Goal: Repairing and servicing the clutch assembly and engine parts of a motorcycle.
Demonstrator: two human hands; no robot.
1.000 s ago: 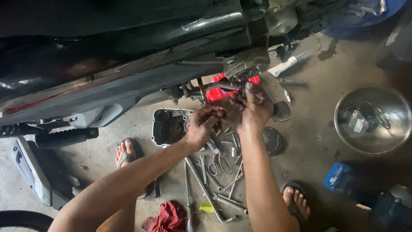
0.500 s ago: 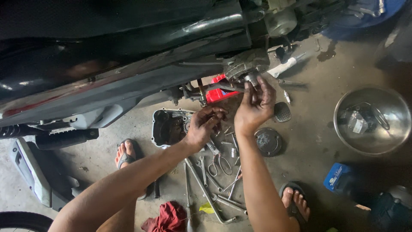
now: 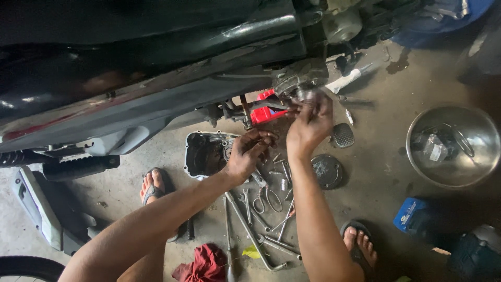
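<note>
While the right hand (image 3: pixel 309 125) pinches at the engine (image 3: pixel 298 81), grip blurred, the left hand (image 3: pixel 246 154) hovers half-curled, empty, above the tools (image 3: pixel 266 209).

Single view only: head cam, worn by the person, no second view to overlap with. Looks steeply down and forward over both forearms, which enter from the bottom edge and run up to mid-frame. Close range, about arm's reach from the dark grey motorcycle underside (image 3: pixel 156 99), which fills the upper half and left. Lower half shows the stained concrete floor (image 3: pixel 386 172); the person's sandalled feet sit at the lower edge, so the cam is nearly over them. Right edge takes in a round steel bowl (image 3: pixel 453 146). Frame slightly tilted.
</note>
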